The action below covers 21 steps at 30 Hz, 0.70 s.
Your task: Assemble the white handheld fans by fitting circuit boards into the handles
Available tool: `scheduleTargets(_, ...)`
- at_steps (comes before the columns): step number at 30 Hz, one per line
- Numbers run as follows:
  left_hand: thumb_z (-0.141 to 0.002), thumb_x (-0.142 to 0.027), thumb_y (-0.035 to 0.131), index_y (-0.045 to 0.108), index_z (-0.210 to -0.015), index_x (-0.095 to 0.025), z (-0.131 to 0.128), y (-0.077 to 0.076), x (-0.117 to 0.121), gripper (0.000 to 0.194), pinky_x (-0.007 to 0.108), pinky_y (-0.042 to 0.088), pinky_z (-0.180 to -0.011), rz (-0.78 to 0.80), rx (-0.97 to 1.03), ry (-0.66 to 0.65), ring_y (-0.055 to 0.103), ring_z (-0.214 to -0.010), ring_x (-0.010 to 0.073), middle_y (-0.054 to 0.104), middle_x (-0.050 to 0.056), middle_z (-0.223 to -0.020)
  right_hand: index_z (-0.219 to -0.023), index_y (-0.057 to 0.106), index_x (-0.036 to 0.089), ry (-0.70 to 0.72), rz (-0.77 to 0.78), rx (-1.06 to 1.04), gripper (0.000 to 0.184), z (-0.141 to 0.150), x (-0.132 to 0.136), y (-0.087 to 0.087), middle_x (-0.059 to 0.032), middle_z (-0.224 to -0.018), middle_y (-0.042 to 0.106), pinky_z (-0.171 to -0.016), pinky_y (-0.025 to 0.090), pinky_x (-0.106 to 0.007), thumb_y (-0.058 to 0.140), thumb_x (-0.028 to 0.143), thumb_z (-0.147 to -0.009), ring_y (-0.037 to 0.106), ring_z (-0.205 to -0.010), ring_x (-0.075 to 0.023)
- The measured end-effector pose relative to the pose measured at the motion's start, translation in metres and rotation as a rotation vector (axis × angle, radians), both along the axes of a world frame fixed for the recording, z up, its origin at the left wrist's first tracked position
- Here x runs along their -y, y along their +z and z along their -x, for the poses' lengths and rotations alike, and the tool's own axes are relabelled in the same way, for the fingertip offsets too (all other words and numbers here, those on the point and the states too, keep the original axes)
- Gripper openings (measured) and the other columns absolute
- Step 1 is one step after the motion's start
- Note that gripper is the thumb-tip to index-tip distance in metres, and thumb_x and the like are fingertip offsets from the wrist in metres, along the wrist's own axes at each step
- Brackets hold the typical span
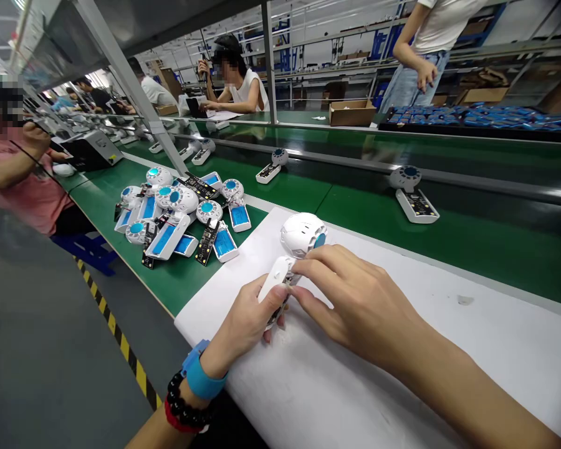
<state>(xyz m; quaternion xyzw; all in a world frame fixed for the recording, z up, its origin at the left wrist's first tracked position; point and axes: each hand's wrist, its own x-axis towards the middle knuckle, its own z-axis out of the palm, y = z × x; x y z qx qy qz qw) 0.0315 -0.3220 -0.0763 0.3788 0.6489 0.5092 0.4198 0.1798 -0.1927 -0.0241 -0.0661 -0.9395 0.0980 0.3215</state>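
A white hand-held fan with a round head and a blue centre lies on the white mat. My left hand grips its white handle from below. My right hand rests on top of the handle, its fingers pinched at the joint under the fan head. A blue band and dark beads sit on my left wrist.
A pile of several open fan halves with blue batteries and circuit boards lies to the left on the green bench. More fan units ride the green conveyor behind. People sit along the line; a cardboard box and a tray of blue parts stand behind.
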Motion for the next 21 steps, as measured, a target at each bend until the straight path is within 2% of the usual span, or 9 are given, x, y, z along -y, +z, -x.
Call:
scheduleTargets(4,-0.081,-0.079,0.06,0.054,-0.086,-0.018,0.0,-0.004,0.001,0.062,0.019,0.043,-0.036,-0.005,0.04,0.0,0.051,-0.044,0.0096,0.058,-0.002,-0.065,-0.086,0.064,0.018,0.042,0.09,0.066,0.016,0.0,0.003,0.001,0.0003,-0.072,0.064,-0.053,0.032,-0.028,0.052,0.017,-0.096,0.057,-0.06,-0.0148)
scheduleTargets(7,-0.077,-0.08,0.063,0.053,-0.086,-0.018,0.003,-0.009,0.001,0.064,0.019,0.043,-0.034,0.002,0.069,-0.007,0.052,-0.044,0.0106,0.059,-0.002,-0.064,-0.094,0.067,0.019,0.156,0.111,0.226,0.019,-0.001,-0.003,0.001,0.0007,-0.075,0.067,-0.055,0.029,-0.028,0.05,0.011,-0.092,0.057,-0.06,-0.0148)
scheduleTargets(10,-0.075,-0.078,0.068,0.057,-0.095,-0.016,0.006,-0.012,0.002,0.066,0.019,0.044,-0.033,0.03,0.089,-0.009,0.052,-0.043,0.0102,0.06,-0.002,-0.065,-0.102,0.069,0.02,0.241,0.146,0.313,0.025,-0.003,-0.011,0.001,0.001,-0.076,0.068,-0.057,0.03,-0.027,0.048,0.01,-0.093,0.056,-0.061,-0.0148)
scheduleTargets(17,-0.072,-0.075,0.073,0.061,-0.104,-0.014,0.005,-0.009,0.005,0.069,0.017,0.045,-0.031,0.077,0.122,-0.02,0.055,-0.048,0.0117,0.06,-0.001,-0.065,-0.103,0.071,0.019,0.382,0.084,0.228,0.036,-0.007,-0.022,-0.002,0.0022,-0.065,0.058,-0.056,0.026,-0.029,0.04,0.006,-0.093,0.047,-0.057,-0.014)
scheduleTargets(21,-0.072,-0.074,0.073,0.061,-0.1,-0.014,0.005,-0.005,0.002,0.067,0.018,0.045,-0.031,0.094,0.128,-0.025,0.058,-0.051,0.0138,0.06,0.0,-0.066,-0.108,0.07,0.021,0.375,-0.032,0.247,0.036,-0.008,-0.026,-0.001,0.0028,-0.064,0.057,-0.056,0.025,-0.029,0.04,0.006,-0.095,0.045,-0.055,-0.0141)
